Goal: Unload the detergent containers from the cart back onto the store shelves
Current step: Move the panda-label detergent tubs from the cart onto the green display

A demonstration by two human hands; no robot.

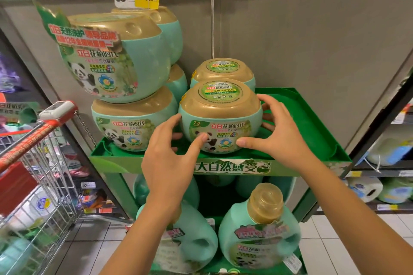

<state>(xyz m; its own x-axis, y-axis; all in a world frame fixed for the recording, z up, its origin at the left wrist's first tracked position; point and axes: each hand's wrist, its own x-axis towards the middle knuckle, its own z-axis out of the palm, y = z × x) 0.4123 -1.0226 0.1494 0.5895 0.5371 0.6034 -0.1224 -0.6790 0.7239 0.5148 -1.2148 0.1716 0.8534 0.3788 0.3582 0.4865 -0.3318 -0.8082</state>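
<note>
While left hand (pixel 169 158) and right hand (pixel 282 134) are cupping the detergent tub (pixel 220 121), fingers curled round it, I'm seating it on the green shelf (pixel 312 131); next, probably releasing and reaching left to the cart (pixel 30 140).

Centre frame, a detergent tub (pixel 220 116) stands on the display tray (pixel 312 123), another tub (pixel 223 71) behind it; stacked tubs (pixel 134 62) left, cart (pixel 29 140) lower left, bottles (pixel 259 234) below.

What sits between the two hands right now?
In the head view, one gold-lidded detergent tub sits between the left hand and right hand, on the green tray; both hold it.
</note>
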